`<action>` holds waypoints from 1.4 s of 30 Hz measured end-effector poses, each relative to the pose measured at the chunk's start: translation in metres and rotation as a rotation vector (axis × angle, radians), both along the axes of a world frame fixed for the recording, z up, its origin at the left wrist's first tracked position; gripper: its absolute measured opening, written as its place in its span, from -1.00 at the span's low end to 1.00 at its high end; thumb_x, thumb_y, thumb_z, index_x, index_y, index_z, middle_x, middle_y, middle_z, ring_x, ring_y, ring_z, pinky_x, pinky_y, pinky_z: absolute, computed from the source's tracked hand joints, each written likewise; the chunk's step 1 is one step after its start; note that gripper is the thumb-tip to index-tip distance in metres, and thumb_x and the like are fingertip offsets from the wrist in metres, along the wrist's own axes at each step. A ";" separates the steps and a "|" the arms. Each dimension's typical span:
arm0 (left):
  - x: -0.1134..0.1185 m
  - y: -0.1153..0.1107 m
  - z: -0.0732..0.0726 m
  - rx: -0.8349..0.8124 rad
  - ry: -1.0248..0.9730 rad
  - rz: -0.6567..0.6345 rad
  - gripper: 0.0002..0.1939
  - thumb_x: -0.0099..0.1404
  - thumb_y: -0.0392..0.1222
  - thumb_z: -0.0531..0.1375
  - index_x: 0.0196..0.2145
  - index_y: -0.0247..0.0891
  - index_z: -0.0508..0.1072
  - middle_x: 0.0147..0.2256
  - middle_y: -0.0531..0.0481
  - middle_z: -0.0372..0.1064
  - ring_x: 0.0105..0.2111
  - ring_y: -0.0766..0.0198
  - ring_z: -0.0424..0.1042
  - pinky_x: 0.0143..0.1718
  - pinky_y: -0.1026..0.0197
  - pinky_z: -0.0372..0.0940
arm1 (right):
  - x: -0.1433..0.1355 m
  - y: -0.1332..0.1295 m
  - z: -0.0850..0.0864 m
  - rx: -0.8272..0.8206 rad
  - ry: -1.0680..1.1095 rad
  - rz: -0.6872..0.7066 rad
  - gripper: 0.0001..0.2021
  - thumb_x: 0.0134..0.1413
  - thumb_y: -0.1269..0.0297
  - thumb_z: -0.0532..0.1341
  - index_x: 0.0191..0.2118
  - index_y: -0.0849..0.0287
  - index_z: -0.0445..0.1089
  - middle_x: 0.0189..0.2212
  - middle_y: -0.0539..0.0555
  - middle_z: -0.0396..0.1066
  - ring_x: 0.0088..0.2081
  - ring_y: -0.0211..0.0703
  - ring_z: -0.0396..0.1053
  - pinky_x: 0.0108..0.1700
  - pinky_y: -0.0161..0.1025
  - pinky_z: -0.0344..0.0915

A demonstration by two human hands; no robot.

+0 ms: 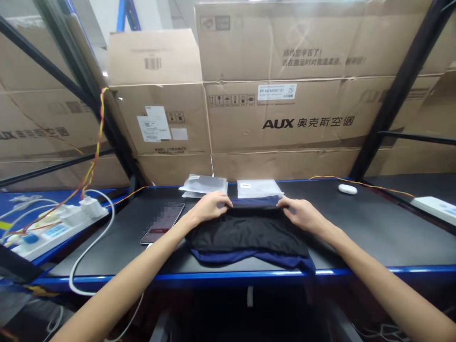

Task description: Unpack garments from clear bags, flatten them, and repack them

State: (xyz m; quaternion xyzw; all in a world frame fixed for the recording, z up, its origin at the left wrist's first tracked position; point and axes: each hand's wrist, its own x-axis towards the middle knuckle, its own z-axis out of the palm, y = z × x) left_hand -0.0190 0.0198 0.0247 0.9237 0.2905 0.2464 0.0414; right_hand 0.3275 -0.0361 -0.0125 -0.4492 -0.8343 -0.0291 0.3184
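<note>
A black and dark blue piece of fabric (pixel 249 230) lies across the front of the dark tabletop, its blue lower edge close to the table's front rim. My left hand (pixel 213 206) pinches the fabric's upper left corner. At the upper right corner, the fingers of my right hand (pixel 299 213) are closed on the same fabric. The top edge stretches between both hands and shows a blue band. Just behind it lie two flat translucent packets, one (pixel 204 184) by my left hand and another (pixel 258 188) farther right.
A phone (pixel 164 223) lies left of the fabric, near a white cable (pixel 113 216). Power strips stand at the far left (pixel 57 232) and right (pixel 436 207). A small white case (pixel 347 189) sits back right. Large cardboard boxes (pixel 235 128) wall the rear, between black posts.
</note>
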 end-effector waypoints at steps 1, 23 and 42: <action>-0.003 -0.007 -0.001 0.006 0.037 -0.020 -0.76 0.21 -0.35 0.14 -0.27 -0.17 0.58 -0.24 0.02 0.53 -0.19 0.22 0.46 -0.08 0.20 0.34 | 0.001 -0.003 -0.003 -0.005 -0.032 0.010 -0.75 0.11 0.40 0.13 -0.15 0.03 0.49 -0.27 0.05 0.60 -0.26 -0.02 0.56 -0.18 -0.14 0.46; -0.051 -0.091 0.009 -0.439 0.054 -0.086 -0.72 0.16 0.00 0.37 -0.18 -0.11 0.58 0.12 -0.04 0.37 0.07 0.10 0.40 0.13 0.13 0.24 | 0.007 -0.098 -0.001 -0.260 0.052 0.182 -0.73 0.15 0.12 0.27 -0.05 -0.01 0.56 0.08 0.13 0.47 0.10 0.07 0.41 0.13 0.01 0.37; -0.029 -0.044 -0.005 -0.015 0.271 0.500 -0.68 0.38 0.08 0.09 -0.13 -0.13 0.50 -0.15 -0.04 0.51 -0.15 0.09 0.48 -0.24 0.21 0.30 | -0.010 -0.035 -0.002 -0.207 0.107 -0.301 -0.81 0.09 0.08 0.22 -0.23 0.03 0.30 -0.54 -0.07 0.42 -0.54 -0.13 0.37 -0.45 -0.22 0.26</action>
